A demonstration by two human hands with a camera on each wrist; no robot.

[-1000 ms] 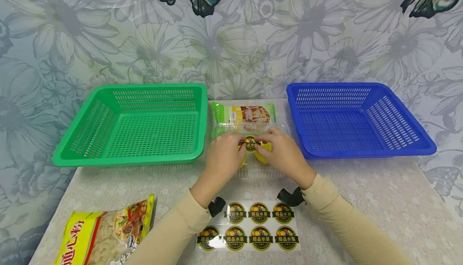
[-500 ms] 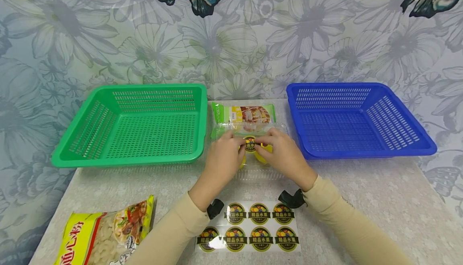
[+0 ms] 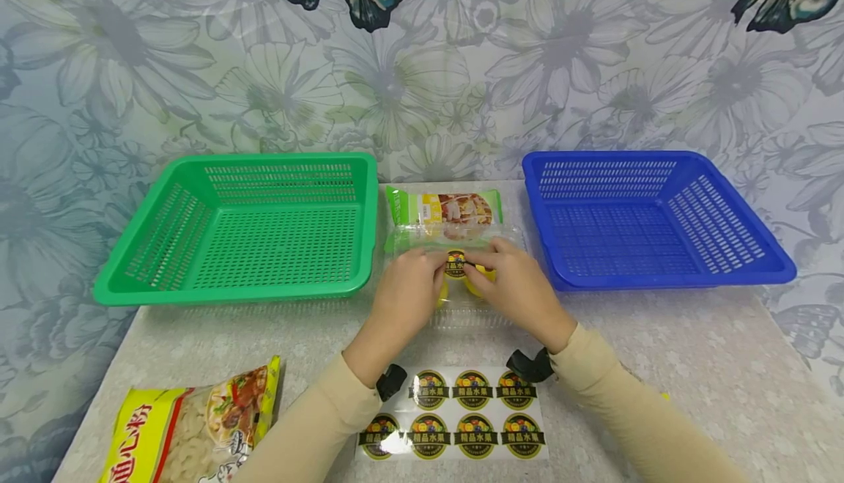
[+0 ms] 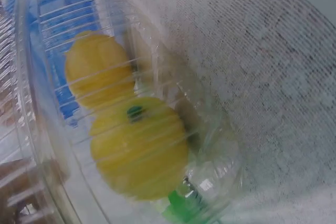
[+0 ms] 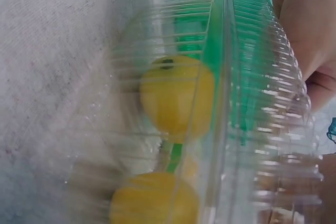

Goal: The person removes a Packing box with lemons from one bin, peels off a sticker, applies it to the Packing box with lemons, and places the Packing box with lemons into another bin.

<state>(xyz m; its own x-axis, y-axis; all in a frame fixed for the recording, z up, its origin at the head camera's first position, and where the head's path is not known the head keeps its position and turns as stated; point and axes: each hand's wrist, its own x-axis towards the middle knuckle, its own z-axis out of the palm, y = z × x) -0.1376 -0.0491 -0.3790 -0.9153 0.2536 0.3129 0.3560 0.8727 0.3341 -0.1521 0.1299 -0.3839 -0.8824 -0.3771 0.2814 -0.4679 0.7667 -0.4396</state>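
Note:
At the table's middle sits a clear plastic clamshell box [image 3: 475, 316] with its lid down. Yellow round fruits show inside, one with a green stem end [image 4: 139, 148] in the left wrist view and another fruit [image 5: 178, 95] in the right wrist view. Over the lid is a round black-and-gold fruit sticker [image 3: 456, 264]. My left hand [image 3: 410, 289] pinches its left edge between thumb and forefinger, while my right hand [image 3: 521, 289] pinches the right edge. The other fingers lie over the lid, partly hidden.
A sheet of matching stickers [image 3: 475, 413] lies in front of the box. Behind is a green food packet [image 3: 448, 208]. A green basket [image 3: 231, 296] stands left, a blue basket [image 3: 672, 278] right. Near the left sleeve lies a yellow pasta bag [image 3: 191, 424].
Both hands stay almost in place at the sticker. My left hand's raised fingers have lowered slightly since half a second ago. The box and baskets have not moved.

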